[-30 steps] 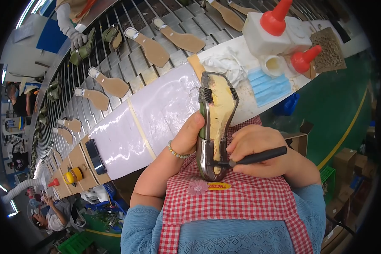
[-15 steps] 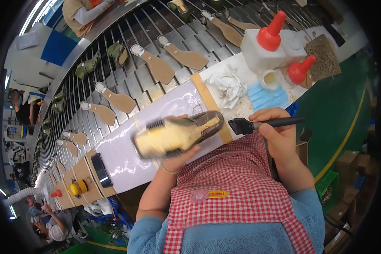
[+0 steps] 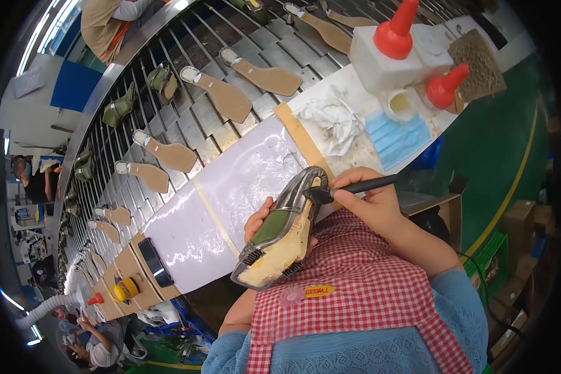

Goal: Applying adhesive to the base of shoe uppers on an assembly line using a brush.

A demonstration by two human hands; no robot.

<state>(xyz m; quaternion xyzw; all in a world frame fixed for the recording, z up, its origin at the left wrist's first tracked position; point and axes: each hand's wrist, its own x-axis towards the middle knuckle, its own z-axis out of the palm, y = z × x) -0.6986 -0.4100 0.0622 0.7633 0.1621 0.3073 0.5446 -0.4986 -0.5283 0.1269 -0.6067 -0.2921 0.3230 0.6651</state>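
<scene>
My left hand (image 3: 258, 219) is wrapped around a dark green shoe upper on its last (image 3: 283, 229), tilted with its cream-coloured underside partly toward me. The shoe's heel end points up and away, and its toe end lies near my checked apron. In my right hand (image 3: 375, 204) is a flat brush (image 3: 369, 184) with a black handle. Its dark bristles meet the underside at the heel end. Most of the left palm is hidden behind the shoe.
Beyond the white work sheet (image 3: 187, 227) runs a slatted metal conveyor (image 3: 221, 134) with several tan soles (image 3: 218, 96) and green uppers. At right stand a red-spouted white jug (image 3: 380, 59), a glue cup (image 3: 400, 105), crumpled tissue (image 3: 333, 121) and a blue mask (image 3: 396, 137).
The shoe has turned from nearly level to steeply tilted, its toe end swinging down toward me. My right hand has moved left, bringing the brush from beside the shoe onto its heel end.
</scene>
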